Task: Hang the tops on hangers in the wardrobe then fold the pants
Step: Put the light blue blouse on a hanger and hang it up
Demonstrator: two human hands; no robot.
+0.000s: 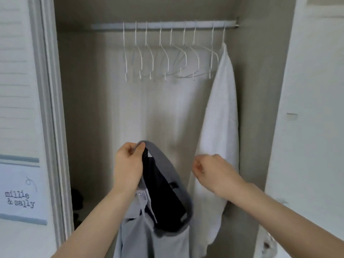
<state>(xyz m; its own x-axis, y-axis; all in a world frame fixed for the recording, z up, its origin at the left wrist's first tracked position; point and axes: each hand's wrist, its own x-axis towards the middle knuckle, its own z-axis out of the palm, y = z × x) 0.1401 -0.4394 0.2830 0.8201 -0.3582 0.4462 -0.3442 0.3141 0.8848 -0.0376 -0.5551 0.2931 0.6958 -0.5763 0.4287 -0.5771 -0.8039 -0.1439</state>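
Left hand (128,164) pinches the grey top (158,211) by its collar, right hand (210,170) loosely curled and holding nothing, the empty hangers (167,58) straight above

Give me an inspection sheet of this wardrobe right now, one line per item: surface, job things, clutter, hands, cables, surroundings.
Surface: nothing seen; work happens in the air before the open wardrobe.
Job's things: grey top held up by its collar; white top already hanging at the rod's right end; empty white hangers on the rod.
Clutter: dark items on the wardrobe floor, too dim to identify.
Hands: left hand grips the grey collar; right hand has curled fingers in front of the white top, and contact is unclear.
Cables: nothing seen.
Surroundings: louvred door left, white door right.
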